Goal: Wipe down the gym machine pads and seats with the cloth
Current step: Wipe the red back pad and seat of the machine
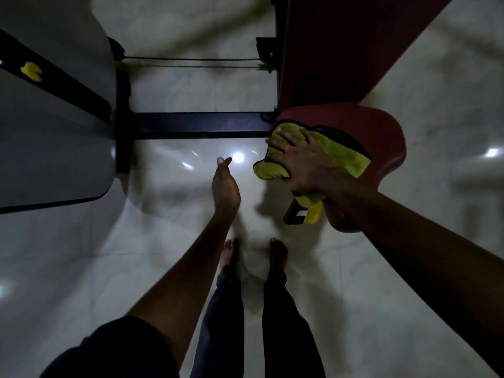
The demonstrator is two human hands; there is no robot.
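A red padded seat [381, 132] sits at the right, with the red back pad [341, 50] rising behind it. A yellow-green cloth [343, 156] lies spread over the seat's left edge. My right hand [300, 162] presses flat on the cloth with fingers spread. Part of the cloth hangs off the seat's near edge. My left hand [225, 184] hangs free in the air to the left of the seat, fingers straight and together, holding nothing.
A dark steel beam [199, 126] joins the seat to a grey machine housing [49, 137] at the left, which carries a yellow knob [31, 72]. Cables [191, 62] run across behind. My bare feet [253, 255] stand on glossy pale floor tiles.
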